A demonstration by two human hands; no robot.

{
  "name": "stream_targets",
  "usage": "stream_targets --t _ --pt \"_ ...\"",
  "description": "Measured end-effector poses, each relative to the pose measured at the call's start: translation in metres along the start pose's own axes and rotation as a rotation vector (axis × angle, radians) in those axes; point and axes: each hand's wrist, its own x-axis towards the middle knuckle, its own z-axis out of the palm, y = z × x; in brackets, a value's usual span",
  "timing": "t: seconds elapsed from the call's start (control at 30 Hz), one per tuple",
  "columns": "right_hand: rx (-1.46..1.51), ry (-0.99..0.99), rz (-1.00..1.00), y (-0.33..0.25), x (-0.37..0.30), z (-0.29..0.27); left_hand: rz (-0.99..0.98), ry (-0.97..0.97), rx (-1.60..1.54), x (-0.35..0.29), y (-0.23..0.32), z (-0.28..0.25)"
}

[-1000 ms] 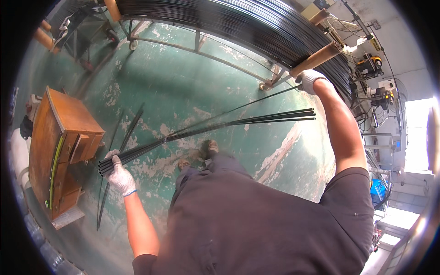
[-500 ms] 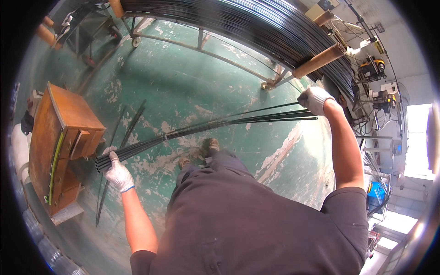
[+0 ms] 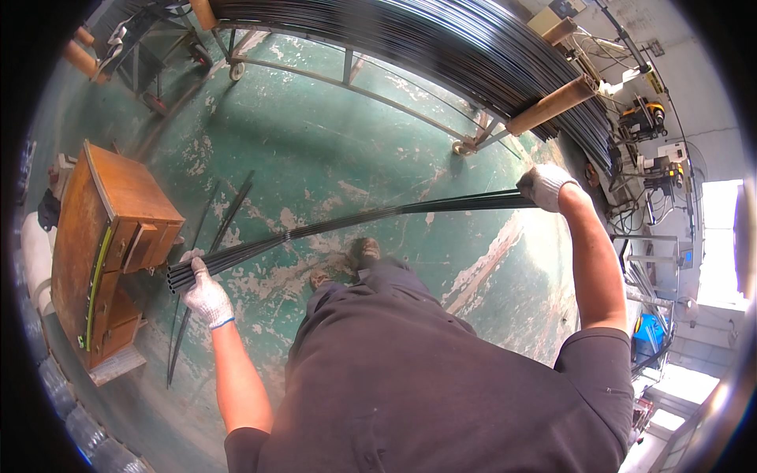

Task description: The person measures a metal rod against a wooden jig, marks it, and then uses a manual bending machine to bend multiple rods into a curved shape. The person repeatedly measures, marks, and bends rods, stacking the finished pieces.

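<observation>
Person in a dark shirt (image 3: 441, 394) has a bundle of thin black tubes (image 3: 339, 226) stretched crosswise in front of the body, over the floor, one end per hand, presumably because pieces this long and slim would swing or sag if held at one spot. Left hand (image 3: 206, 296), gloved, is closed round the left end, thumb on top; open tube ends poke out just past it, fanned slightly. Right hand (image 3: 546, 188), also gloved, grasps the opposite end; its fingers hide the tips, so cannot tell whether every tube is inside. Wooden cabinet (image 3: 130, 189) stands left of the left hand, a yellow-green strip (image 3: 98, 276) along its side. Loose dark tubes (image 3: 233, 209) lie on the green floor (image 3: 292, 150) beside it. Farther off, a wheeled rack (image 3: 347, 67) bears a big stock of dark rods (image 3: 394, 39), its brown post (image 3: 552, 106) probably there to stop them rolling off.
</observation>
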Motion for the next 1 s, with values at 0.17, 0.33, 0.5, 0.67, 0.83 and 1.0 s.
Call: stream_targets --t 0.17,0.33,0.5,0.67,0.83,1.0 --pt "0.12 0.037 0.036 0.002 -0.008 0.001 0.037 -0.007 0.018 0.001 -0.001 0.0" --pt "0.397 0.153 0.095 0.014 -0.033 -0.002 0.052 0.012 0.069 -0.005 0.007 0.002" --pt "1.234 0.349 0.162 0.031 -0.049 0.057 0.132 -0.024 0.157 -0.006 -0.002 -0.001" --pt "1.603 0.555 -0.105 0.02 -0.029 0.151 0.073 0.038 0.086 -0.01 0.015 0.012" --pt "1.784 0.924 0.051 -0.014 0.026 0.191 0.024 0.085 0.038 -0.006 0.001 0.006" --pt "1.546 1.112 0.377 -0.013 0.071 0.205 0.045 0.057 0.027 -0.001 -0.005 0.007"
